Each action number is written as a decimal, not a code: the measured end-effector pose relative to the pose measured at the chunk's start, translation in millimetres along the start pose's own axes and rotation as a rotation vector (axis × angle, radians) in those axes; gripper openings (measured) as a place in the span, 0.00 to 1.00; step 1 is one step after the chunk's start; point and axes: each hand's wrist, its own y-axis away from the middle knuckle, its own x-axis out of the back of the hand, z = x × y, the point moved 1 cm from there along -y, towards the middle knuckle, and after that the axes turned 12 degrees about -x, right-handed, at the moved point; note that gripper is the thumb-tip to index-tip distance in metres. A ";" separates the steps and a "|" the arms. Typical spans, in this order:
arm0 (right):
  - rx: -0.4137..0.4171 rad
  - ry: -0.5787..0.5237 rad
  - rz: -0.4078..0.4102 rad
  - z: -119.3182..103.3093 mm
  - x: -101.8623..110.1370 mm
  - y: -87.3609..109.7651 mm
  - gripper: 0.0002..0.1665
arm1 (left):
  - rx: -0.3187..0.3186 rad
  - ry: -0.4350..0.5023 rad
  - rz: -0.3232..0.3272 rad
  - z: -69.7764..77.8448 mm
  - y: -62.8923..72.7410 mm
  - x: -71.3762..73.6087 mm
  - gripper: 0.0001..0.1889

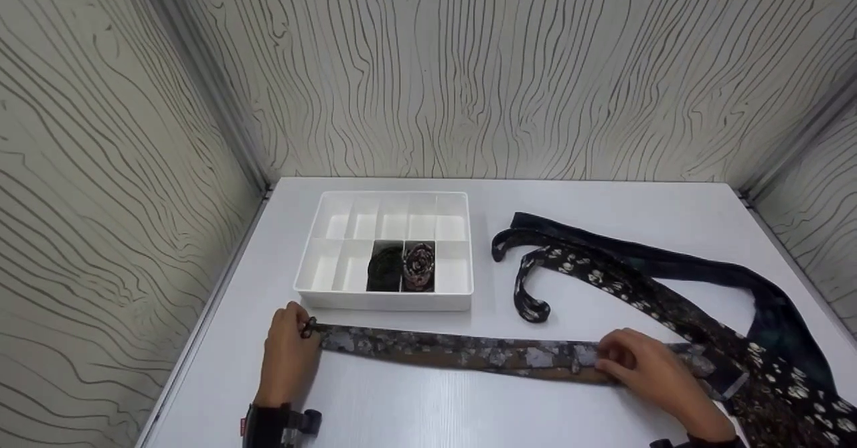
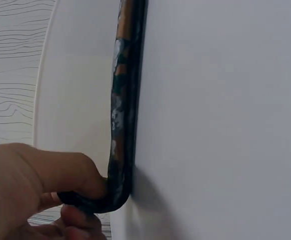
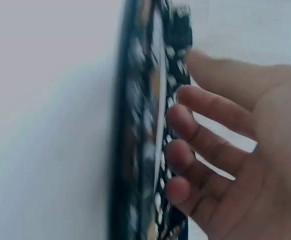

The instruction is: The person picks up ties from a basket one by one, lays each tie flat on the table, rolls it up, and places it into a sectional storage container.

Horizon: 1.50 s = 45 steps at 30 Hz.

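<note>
A necktie (image 1: 469, 354) with a grey and brown floral pattern lies stretched across the front of the white table. Its narrow left end is pinched by my left hand (image 1: 289, 344); in the left wrist view the thumb presses the bent end of the necktie (image 2: 118, 185) against the fingers. Over the wider part hovers my right hand (image 1: 646, 367), fingers loosely bent. In the right wrist view the right hand (image 3: 225, 140) has its thumb and fingers spread apart beside the blurred necktie (image 3: 135, 120), holding nothing.
Behind the necktie stands a white divided box (image 1: 385, 302) holding a dark rolled tie (image 1: 385, 268) and a patterned rolled tie (image 1: 420, 267) in neighbouring front compartments. At right lie a black tie with white flowers (image 1: 596, 274) and a dark navy tie (image 1: 703, 270), partly overlapping. Patterned panels enclose the table.
</note>
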 end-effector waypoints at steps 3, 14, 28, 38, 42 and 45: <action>-0.047 0.031 -0.045 -3.9 -5.4 -0.4 0.12 | -0.011 0.017 -0.012 3.9 0.9 -4.5 0.05; -0.092 0.021 -0.060 -4.1 -9.0 -2.5 0.13 | 0.040 -0.059 -0.023 7.7 1.8 -10.8 0.17; -0.075 -0.068 -0.092 -26.6 -19.4 1.2 0.11 | -0.114 0.060 -0.069 24.6 5.4 -31.2 0.05; 0.073 -0.098 -0.052 -59.5 -24.5 -1.8 0.08 | -0.089 0.002 -0.063 26.6 9.1 -34.4 0.17; 0.148 -0.110 -0.131 -78.1 -33.5 -5.5 0.06 | -0.181 0.079 -0.078 33.9 9.5 -40.3 0.19; 0.221 -0.105 -0.179 -91.0 -43.0 -9.2 0.05 | -0.231 0.122 -0.115 38.5 9.7 -44.6 0.19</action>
